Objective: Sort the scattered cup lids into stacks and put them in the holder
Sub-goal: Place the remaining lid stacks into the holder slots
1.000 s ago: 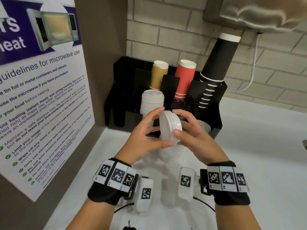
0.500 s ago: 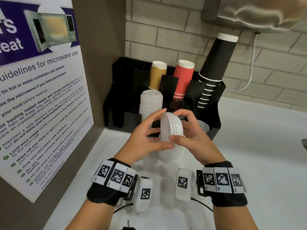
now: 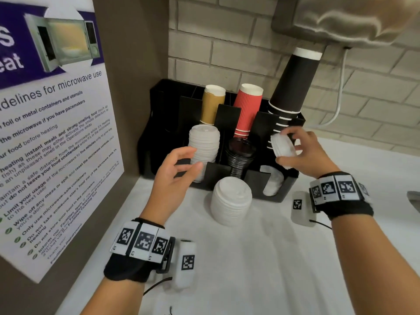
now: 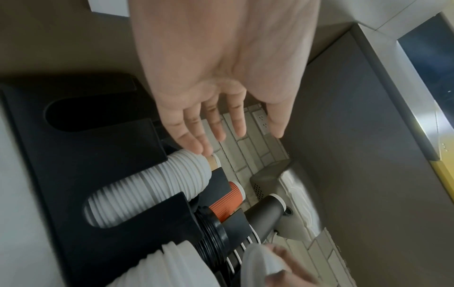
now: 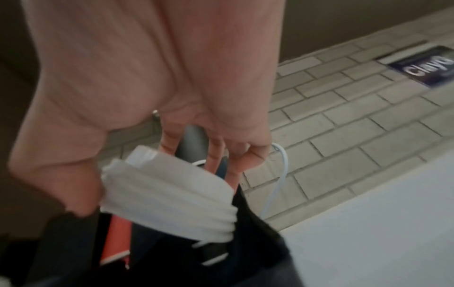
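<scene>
A: At a white counter set against a brick wall, we see the right hand gripping a short stack of white lids, thumb on one rim and fingers curled over the other. It sits tilted on edge above the rightmost front slot of the black cup-and-lid holder. That slot already shows a few white lids low down.

B: And the left hand?

A: We see it held wide, fingers spread and relaxed, holding nothing, just in front of the tall white lid stack in the holder's left-centre slot. From the left wrist view its fingertips reach close to the top of that stack; we cannot tell whether they touch.

B: What else remains out?

A: A second stack of white lids stands on the counter just in front of the holder, between the hands. Black lids fill the middle front slot. Behind stand inverted tan cups, red ribbed cups and a tall column of black cups. A microwave notice hangs on the left.
</scene>
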Motion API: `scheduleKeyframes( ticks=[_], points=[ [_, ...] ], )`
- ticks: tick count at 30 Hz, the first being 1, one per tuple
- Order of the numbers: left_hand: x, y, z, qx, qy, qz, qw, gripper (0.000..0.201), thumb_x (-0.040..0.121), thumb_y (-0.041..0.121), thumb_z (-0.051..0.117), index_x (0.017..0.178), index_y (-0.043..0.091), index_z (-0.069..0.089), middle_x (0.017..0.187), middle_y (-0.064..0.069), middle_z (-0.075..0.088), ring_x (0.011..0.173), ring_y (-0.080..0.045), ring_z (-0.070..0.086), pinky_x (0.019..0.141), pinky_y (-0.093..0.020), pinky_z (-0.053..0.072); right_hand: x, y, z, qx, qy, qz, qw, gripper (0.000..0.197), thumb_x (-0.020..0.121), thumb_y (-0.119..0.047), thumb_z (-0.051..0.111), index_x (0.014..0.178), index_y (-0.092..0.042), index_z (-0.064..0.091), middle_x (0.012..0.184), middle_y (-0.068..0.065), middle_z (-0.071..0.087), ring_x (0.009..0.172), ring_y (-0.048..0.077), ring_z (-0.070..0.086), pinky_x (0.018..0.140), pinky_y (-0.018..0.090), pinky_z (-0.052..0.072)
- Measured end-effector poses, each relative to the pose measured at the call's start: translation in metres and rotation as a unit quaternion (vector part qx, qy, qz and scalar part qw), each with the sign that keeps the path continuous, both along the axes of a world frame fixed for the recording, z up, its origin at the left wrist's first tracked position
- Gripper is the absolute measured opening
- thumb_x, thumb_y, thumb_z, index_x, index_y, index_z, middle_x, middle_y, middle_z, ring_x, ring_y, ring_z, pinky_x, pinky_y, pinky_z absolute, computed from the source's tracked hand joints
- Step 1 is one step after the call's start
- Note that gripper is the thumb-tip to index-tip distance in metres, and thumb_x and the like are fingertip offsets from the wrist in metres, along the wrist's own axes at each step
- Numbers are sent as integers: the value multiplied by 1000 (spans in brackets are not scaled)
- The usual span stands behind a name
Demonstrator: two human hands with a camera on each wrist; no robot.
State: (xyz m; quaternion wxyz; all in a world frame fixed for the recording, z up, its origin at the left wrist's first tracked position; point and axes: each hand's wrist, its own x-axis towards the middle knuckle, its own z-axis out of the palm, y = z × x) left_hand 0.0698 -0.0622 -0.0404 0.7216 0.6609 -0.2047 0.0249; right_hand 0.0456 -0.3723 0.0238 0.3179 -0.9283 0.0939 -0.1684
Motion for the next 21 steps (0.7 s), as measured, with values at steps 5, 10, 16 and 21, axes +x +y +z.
scheduleKeyframes(
  ticks=[5, 10, 16, 21],
  points=[
    [2, 0, -2, -3, -2, 18, 1000, 22, 90, 27, 62, 111, 30, 60, 116, 12, 59, 93, -2, 63, 85, -30, 52, 16, -1, -6, -170, 179, 19, 969, 67, 63, -20, 79, 119, -39, 48, 123, 0, 38, 113, 28, 44, 101, 50, 36],
    [2, 1, -4, 4, 2, 21, 1000, 22, 88, 30, 61, 110, 31, 60, 115, 11, 60, 96, -7, 63, 83, -30, 52, 26, 2, -21, -273, 228, 11, 935, 61, 66, -29, 76, 119, -35, 46, 118, -2, 39, 101, 22, 48, 87, 39, 26],
    [3, 0, -6, 7, 3, 20, 1000, 20, 90, 28, 61, 109, 32, 60, 116, 10, 61, 97, -7, 63, 82, -27, 51, 24, 3, -40, -346, 255, 1, 903, 63, 68, -43, 73, 121, -37, 40, 113, -5, 38, 98, 20, 52, 92, 45, 28],
    [4, -1, -8, 5, 2, 12, 1000, 18, 92, 26, 61, 109, 33, 61, 118, 6, 61, 99, -10, 62, 81, -27, 49, 15, 5, -55, -377, 199, -3, 904, 61, 67, -47, 73, 119, -34, 44, 103, -7, 42, 102, 19, 48, 86, 41, 27]
  ],
)
